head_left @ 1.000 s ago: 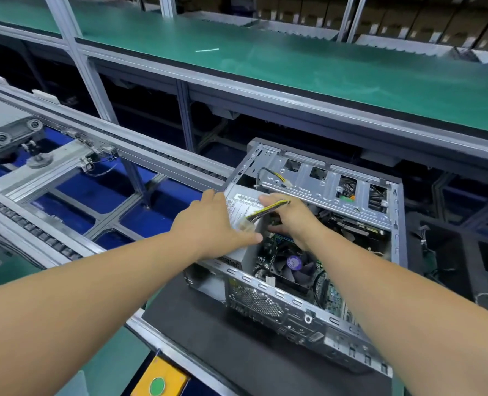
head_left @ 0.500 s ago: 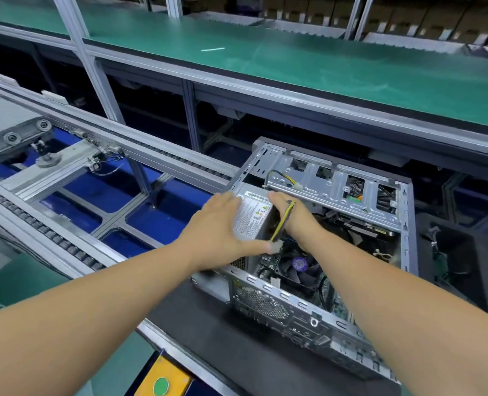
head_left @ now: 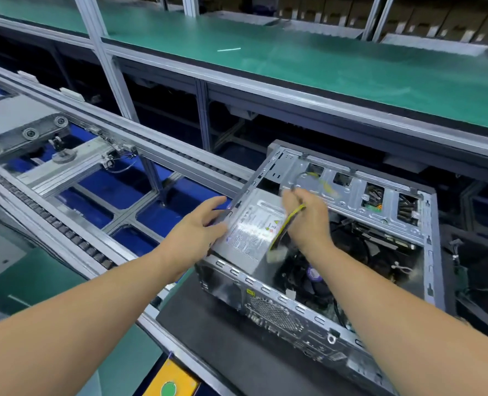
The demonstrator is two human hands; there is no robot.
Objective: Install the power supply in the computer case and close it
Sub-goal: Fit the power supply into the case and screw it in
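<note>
1. The computer case [head_left: 317,304] lies on its side with the side panel off, resting on a black mat [head_left: 237,347]; it serves as the landmark here.
2. The power supply [head_left: 254,232] sits inside the case's near-left corner. It is a plain grey metal box with a white printed label on its upward face, carrying small text and a yellow warning symbol; glare and blur keep the text unreadable.
3. The left hand [head_left: 200,230] rests against the left edge of the power supply, at the case's left wall, with its fingers spread and fairly straight, gripping nothing.
4. The right hand [head_left: 305,218] is above the right side of the power supply, fingers curled round a yellow-and-black cable bundle [head_left: 287,224], which hangs down to a pale connector [head_left: 274,255] just beside the box.
5. To the right of the power supply, inside the case, a black CPU fan [head_left: 314,278] with a purple hub sticker is visible.
6. Along the case's far side runs a perforated silver drive cage [head_left: 360,195].
7. Left of the case lies a conveyor line [head_left: 74,178] with aluminium rails and blue panels beneath.
8. Beyond the case stands a bench [head_left: 351,70] with a green top.
9. In front of the case, at the picture's bottom edge, sits a yellow box with a green button [head_left: 168,388].
</note>
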